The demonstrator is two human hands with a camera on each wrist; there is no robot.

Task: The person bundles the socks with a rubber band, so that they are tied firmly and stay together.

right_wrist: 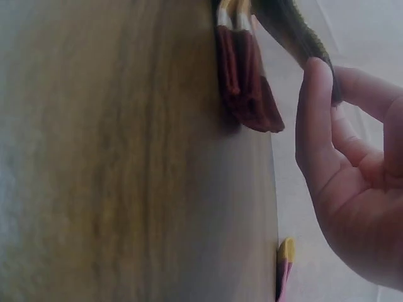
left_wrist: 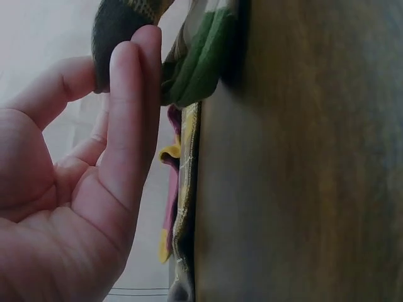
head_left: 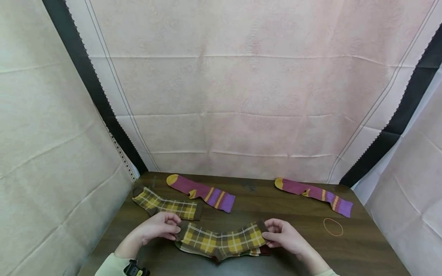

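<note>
A yellow plaid sock (head_left: pixel 238 239) with dark brown ends is stretched sideways between both hands, its middle dipping. My left hand (head_left: pixel 160 228) pinches the dark end on the left between thumb and fingers. At the opposite end, my right hand (head_left: pixel 283 234) pinches the dark edge in the same way. Underneath lie folded socks, mostly covered by the plaid one. Their dark green end (left_wrist: pixel 201 66) shows in the left wrist view, and a dark red end (right_wrist: pixel 252 94) in the right wrist view.
Another yellow plaid sock (head_left: pixel 172 206) lies behind my left hand. Two purple striped socks, one at back centre (head_left: pixel 200 191) and one at back right (head_left: pixel 312 193), lie on the brown wooden table (head_left: pixel 359 253). A thin rubber band (head_left: pixel 324 225) is at right. Pale cloth walls (head_left: pixel 241 84) surround the table.
</note>
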